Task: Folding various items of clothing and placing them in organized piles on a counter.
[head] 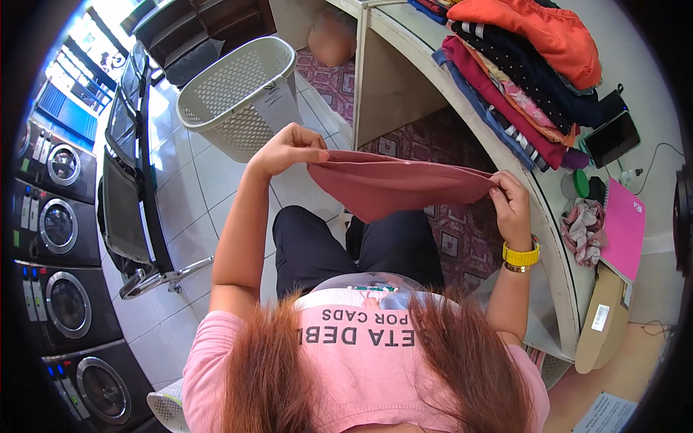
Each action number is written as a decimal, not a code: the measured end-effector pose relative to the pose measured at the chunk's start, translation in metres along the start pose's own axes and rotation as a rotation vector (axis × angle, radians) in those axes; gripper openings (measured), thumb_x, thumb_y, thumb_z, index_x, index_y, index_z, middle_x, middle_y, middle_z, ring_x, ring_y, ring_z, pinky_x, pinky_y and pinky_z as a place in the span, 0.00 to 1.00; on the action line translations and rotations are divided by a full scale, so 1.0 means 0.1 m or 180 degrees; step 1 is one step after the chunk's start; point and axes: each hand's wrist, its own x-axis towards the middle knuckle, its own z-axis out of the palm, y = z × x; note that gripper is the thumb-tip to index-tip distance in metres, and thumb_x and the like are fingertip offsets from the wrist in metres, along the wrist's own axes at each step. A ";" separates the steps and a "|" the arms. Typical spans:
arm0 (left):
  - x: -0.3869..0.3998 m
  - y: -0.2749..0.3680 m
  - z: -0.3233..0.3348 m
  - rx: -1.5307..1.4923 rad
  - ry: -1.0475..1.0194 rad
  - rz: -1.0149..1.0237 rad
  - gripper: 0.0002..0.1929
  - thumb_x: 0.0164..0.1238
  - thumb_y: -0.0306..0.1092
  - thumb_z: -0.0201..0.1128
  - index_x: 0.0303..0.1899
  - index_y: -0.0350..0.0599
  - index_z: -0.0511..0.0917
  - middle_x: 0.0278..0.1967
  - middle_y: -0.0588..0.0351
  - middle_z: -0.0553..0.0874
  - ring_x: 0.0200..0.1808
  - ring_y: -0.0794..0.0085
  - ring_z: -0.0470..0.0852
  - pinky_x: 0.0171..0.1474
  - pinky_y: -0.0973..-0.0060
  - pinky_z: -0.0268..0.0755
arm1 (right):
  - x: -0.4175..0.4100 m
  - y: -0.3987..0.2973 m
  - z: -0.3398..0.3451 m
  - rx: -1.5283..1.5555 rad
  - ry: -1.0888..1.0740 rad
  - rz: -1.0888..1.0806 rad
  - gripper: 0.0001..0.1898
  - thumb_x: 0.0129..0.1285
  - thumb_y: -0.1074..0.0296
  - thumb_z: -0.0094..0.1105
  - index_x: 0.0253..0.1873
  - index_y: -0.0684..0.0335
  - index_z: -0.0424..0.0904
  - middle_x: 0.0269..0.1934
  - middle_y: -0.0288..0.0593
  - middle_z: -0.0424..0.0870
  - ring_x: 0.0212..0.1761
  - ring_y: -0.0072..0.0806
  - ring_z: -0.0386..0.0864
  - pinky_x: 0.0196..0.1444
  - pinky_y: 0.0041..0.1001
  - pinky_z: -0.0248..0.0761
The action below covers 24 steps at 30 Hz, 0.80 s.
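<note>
A dusty-red cloth garment, seemingly underwear, is stretched between my two hands above my lap. My left hand pinches one end of its waist edge between thumb and fingers. At the opposite end, my right hand grips the other corner, with a yellow watch on that wrist. The upper edge runs nearly straight and the cloth hangs down to a rounded point. On the counter to the right lies a tall stack of folded clothes, topped by an orange garment.
A pale plastic laundry basket stands on the tiled floor ahead. The curved counter also holds a phone, a scrunchie and a pink notebook. To the left are a metal-framed bench and several front-loading machines.
</note>
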 end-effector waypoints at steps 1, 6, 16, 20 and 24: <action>0.01 -0.01 0.02 0.0166 0.0033 0.0089 0.06 0.47 0.19 0.67 0.19 0.35 0.77 0.29 0.57 0.82 0.32 0.77 0.77 0.38 0.78 0.69 | -0.01 0.01 0.00 -0.0016 0.0006 0.0079 0.04 0.60 0.77 0.55 0.36 0.73 0.76 0.30 0.47 0.76 0.31 0.35 0.75 0.35 0.26 0.67; 0.16 -0.09 0.12 0.0041 0.0228 0.0077 0.11 0.47 0.26 0.74 0.20 0.35 0.77 0.26 0.59 0.82 0.29 0.77 0.77 0.34 0.79 0.69 | -0.02 0.00 0.12 -0.0688 0.0270 -0.0224 0.04 0.59 0.77 0.56 0.36 0.72 0.76 0.31 0.50 0.77 0.33 0.41 0.77 0.36 0.30 0.68; 0.20 -0.11 0.12 0.0340 -0.0244 0.0560 0.09 0.52 0.25 0.72 0.23 0.36 0.78 0.31 0.58 0.81 0.35 0.77 0.77 0.36 0.79 0.69 | -0.20 0.05 0.13 -0.1083 0.0396 0.0057 0.05 0.58 0.78 0.56 0.38 0.72 0.77 0.34 0.51 0.79 0.37 0.46 0.78 0.40 0.33 0.70; 0.20 -0.11 0.08 0.0332 -0.0385 0.0756 0.09 0.53 0.26 0.72 0.24 0.35 0.78 0.30 0.60 0.81 0.32 0.77 0.76 0.34 0.78 0.68 | -0.27 0.15 0.24 -0.0985 0.0486 0.0177 0.05 0.58 0.78 0.56 0.38 0.72 0.78 0.34 0.52 0.79 0.38 0.47 0.78 0.42 0.34 0.71; 0.23 0.05 0.14 0.1004 -0.0344 0.0355 0.09 0.54 0.29 0.72 0.25 0.35 0.79 0.28 0.60 0.81 0.28 0.76 0.75 0.33 0.77 0.67 | -0.29 0.36 0.35 -0.0955 0.0640 0.0291 0.06 0.58 0.78 0.55 0.39 0.72 0.78 0.35 0.53 0.80 0.39 0.48 0.79 0.44 0.34 0.72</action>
